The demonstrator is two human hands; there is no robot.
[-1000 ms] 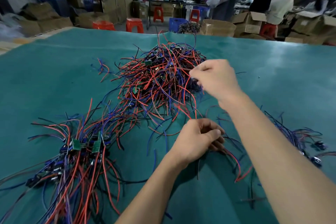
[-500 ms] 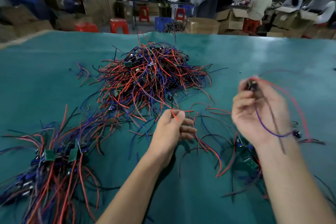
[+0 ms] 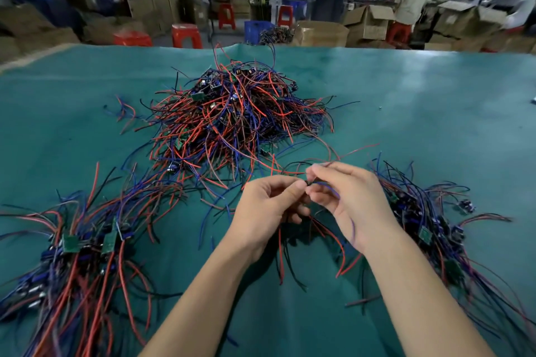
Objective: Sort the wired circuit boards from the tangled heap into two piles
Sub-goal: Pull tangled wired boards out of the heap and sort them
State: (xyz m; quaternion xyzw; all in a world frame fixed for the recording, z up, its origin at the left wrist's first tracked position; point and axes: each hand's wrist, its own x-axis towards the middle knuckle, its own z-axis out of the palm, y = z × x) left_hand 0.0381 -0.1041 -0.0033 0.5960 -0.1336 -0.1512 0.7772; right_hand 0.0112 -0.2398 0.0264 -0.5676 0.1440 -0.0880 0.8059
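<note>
A tangled heap (image 3: 232, 116) of small circuit boards with red, blue and black wires lies in the middle of the green table (image 3: 420, 113). One sorted pile (image 3: 75, 246) spreads at the near left, another sorted pile (image 3: 429, 226) at the near right. My left hand (image 3: 269, 211) and my right hand (image 3: 345, 203) meet in front of the heap. Both pinch one small wired board (image 3: 309, 182) between their fingertips. Its red and black wires hang down below my hands; the board itself is mostly hidden by fingers.
Beyond the table's far edge stand red stools (image 3: 187, 35), a blue crate (image 3: 256, 30) and cardboard boxes (image 3: 319, 33). Several people (image 3: 412, 0) work at benches in the background. A tiny loose part (image 3: 380, 108) lies on the table at the right.
My right hand pulled a wired board out of the heap, swung it out to the right, then brought it back to my left hand. Both hands now hold it together.
</note>
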